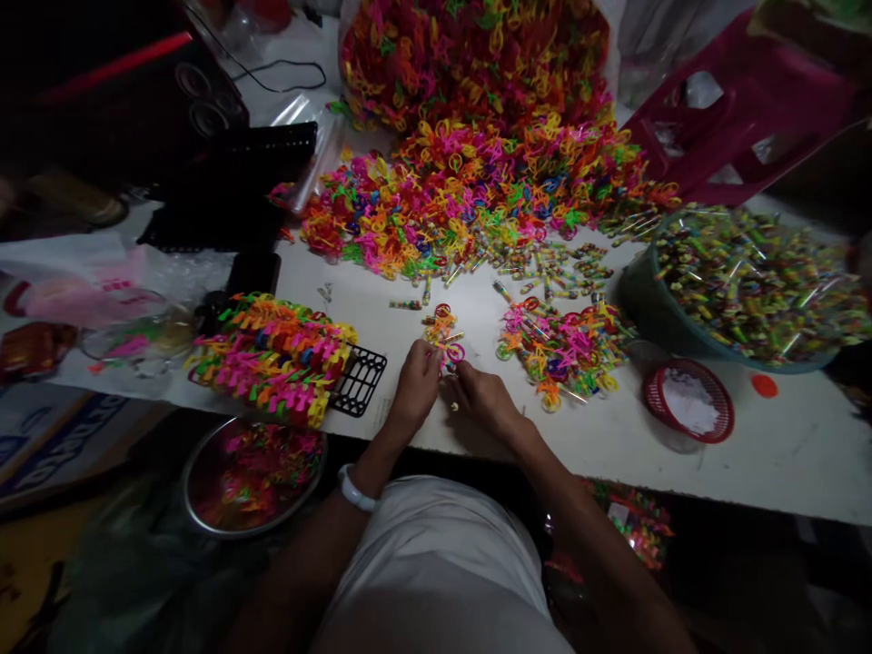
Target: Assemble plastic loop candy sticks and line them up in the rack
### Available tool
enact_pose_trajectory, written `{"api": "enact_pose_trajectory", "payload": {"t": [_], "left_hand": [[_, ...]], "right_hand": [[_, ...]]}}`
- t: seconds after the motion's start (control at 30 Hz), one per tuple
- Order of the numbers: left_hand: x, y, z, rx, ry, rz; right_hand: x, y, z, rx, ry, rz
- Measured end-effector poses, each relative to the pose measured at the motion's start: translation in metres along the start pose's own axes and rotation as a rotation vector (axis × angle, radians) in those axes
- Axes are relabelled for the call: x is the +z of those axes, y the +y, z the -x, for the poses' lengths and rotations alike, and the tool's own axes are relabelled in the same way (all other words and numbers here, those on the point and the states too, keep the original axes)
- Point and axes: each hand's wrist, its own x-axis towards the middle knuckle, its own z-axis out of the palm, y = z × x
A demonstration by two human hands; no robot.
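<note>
At the table's near side, my left hand (414,383) and my right hand (488,396) work close together, fingers pinched. A small pink plastic ring piece (454,352) shows between the fingertips, against my right hand's side. What my left fingers hold is too small and dark to make out. Just beyond the hands lie a few orange and yellow plastic pieces (441,320) with small patterned tubes. To the right sits a small heap of coloured plastic pieces with tubes (565,350). Loose patterned tubes (555,272) lie farther back.
A big pile of coloured plastic pieces (477,182) spills from a clear bag at the back. On the left, a black rack (361,380) carries rows of pieces. A green tub (637,289) of wrapped tubes and a red basket (655,400) stand right. A metal bowl (194,495) is below.
</note>
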Motion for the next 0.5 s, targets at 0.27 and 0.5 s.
{"api": "enact_pose_trajectory", "payload": {"t": [0.27,0.5], "left_hand": [[0.002,0.012,0.003,0.116,-0.090,-0.086],[0.006,0.004,-0.044,0.378,0.159,-0.387]], "right_hand": [[0.005,0.005,0.012,0.036,0.079,-0.221],[-0.095,0.058,0.041,0.477,0.686,0.122]]}}
